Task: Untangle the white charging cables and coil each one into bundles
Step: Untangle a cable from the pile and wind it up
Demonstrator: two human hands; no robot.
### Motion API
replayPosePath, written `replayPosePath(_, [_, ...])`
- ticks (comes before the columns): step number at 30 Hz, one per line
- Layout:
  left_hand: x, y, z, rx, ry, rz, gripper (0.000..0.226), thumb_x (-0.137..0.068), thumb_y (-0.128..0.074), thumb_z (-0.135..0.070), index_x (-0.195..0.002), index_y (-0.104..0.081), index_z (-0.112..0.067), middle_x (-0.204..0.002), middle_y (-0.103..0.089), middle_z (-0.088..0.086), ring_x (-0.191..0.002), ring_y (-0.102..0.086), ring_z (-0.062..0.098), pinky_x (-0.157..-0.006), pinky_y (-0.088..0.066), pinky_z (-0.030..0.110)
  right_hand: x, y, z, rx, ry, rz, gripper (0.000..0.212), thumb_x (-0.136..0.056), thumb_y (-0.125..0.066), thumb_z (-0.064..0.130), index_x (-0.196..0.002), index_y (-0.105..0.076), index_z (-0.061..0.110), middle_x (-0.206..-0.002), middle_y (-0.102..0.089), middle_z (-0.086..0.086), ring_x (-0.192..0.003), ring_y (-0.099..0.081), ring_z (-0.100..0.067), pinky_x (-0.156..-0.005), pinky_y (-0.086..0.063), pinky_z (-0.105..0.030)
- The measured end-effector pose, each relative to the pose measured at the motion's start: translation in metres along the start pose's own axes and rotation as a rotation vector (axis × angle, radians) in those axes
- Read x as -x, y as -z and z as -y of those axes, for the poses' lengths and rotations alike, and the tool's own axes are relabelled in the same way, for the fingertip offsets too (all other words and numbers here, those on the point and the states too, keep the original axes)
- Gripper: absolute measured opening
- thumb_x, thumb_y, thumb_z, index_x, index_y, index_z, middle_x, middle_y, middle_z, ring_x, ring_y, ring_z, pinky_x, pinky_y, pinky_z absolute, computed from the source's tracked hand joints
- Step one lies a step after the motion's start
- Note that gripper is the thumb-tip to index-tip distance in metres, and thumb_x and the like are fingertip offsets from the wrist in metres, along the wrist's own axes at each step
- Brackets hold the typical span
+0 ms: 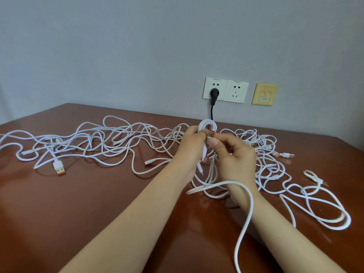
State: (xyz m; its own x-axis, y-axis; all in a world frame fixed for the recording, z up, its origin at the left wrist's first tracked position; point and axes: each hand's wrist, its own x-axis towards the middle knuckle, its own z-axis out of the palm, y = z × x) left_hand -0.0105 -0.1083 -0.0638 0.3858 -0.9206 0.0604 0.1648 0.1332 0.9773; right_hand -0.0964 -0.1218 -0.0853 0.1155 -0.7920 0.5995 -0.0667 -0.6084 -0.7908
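Sprawling loose cables (110, 142) flank the coil (207, 125); black plug (213, 93) behind.

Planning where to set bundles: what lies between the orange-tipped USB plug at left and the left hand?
Head view: tangled white cables sprawl over the table there; the stretch is not bare.

Near-left table (78, 213) bare, wide way in from front edge; far half crossed by tangled cables (98, 142), left edge to centre, orange-tipped plug (59, 168) at near fringe; right side crowded by second tangle (269, 170) and big loop (334, 219) toward front; loose strand (250, 213) lies across right forearm; left hand (194, 140) and right hand (234, 154) grip coil (207, 125) above centre; black cord (212, 113) and wall (137, 46) close off back.
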Motion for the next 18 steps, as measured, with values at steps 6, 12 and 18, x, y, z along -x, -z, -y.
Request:
replayPosePath(6, [-0.001,-0.005,0.005,-0.021,-0.036,-0.017,0.031,-0.102,-0.036,-0.022,-0.077,-0.053,-0.019,-0.094,-0.061,0.011,-0.097,-0.057,0.026,-0.092,-0.044,0.038,-0.008,0.011,0.003,0.093,-0.083,0.043,0.026,-0.084,-0.067,0.014,-0.070,-0.065,0.037,-0.070,-0.066,0.020,-0.071,-0.064,-0.003,-0.074,-0.049,-0.020])
replayPosePath(12, [0.004,-0.010,0.006,0.021,-0.121,-0.010,0.027,-0.101,-0.037,-0.018,-0.084,-0.057,-0.013,-0.081,-0.060,-0.001,-0.082,-0.056,0.012,-0.084,-0.045,0.028,-0.009,0.012,0.004,0.070,-0.116,-0.037,0.022,-0.082,-0.070,0.019,-0.075,-0.055,0.033,-0.051,-0.060,0.013,-0.052,-0.056,-0.001,-0.064,-0.047,-0.019])
replayPosePath(18, [0.002,-0.007,0.011,-0.076,-0.196,-0.016,0.021,-0.099,-0.044,-0.018,-0.107,-0.061,-0.008,-0.091,-0.062,0.003,-0.084,-0.057,0.012,-0.078,-0.046,0.018,-0.011,0.013,0.005,0.150,-0.126,-0.060,0.020,-0.080,-0.070,0.021,-0.063,-0.060,0.022,-0.063,-0.065,0.008,-0.059,-0.059,-0.007,-0.063,-0.046,-0.025])
